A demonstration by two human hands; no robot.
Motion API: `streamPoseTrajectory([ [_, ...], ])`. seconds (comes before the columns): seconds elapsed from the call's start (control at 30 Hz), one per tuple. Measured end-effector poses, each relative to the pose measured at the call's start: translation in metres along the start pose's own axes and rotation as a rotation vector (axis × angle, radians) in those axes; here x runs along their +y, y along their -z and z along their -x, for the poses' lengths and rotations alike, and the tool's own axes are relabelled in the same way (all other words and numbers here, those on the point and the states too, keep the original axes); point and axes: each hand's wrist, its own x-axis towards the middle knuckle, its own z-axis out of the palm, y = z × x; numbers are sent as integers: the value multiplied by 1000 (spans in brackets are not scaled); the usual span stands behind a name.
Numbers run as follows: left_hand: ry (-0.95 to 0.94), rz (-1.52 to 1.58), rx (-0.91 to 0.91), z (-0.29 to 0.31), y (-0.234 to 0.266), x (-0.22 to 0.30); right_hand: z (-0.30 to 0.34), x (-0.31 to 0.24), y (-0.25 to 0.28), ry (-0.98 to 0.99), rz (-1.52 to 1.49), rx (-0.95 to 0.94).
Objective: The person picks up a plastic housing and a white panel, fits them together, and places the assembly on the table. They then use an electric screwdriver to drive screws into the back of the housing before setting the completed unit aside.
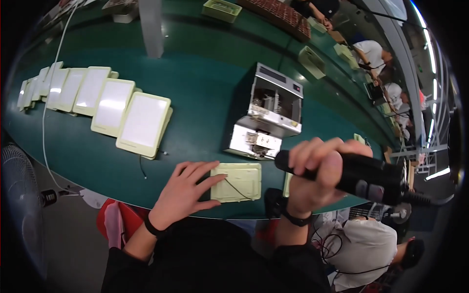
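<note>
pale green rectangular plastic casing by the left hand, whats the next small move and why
Probably bring the black cylindrical corded tool in the right hand leftward over the pale green plastic casing, avoiding the thin dark cord across it. The left hand rests at the casing's left side, seemingly steadying it, while the tool is off to the right.

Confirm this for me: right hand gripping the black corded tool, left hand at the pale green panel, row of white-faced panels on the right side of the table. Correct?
Not quite: the head view shows the row of white-faced panels on the left side of the table. The right hand does grip the black corded tool, with the left hand at the pale green panel.
</note>
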Motion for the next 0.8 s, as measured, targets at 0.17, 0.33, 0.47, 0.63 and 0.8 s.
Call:
streamPoseTrajectory([
  [0.17,-11,15,4,0,-9,7,12,14,-4,-107,244,90],
  [0.33,7,14,4,0,-10,10,21,-3,6,-211,158,103],
  [0.47,8,10,-4,-2,-9,9,49,-31,33,-221,-134,35],
  [0.63,-5,-5,4,-7,-10,4,95,-51,55,-206,-47,-187],
  [0.8,-9,-63,-21,-5,-10,9,111,-42,58,-148,109,-201],
])
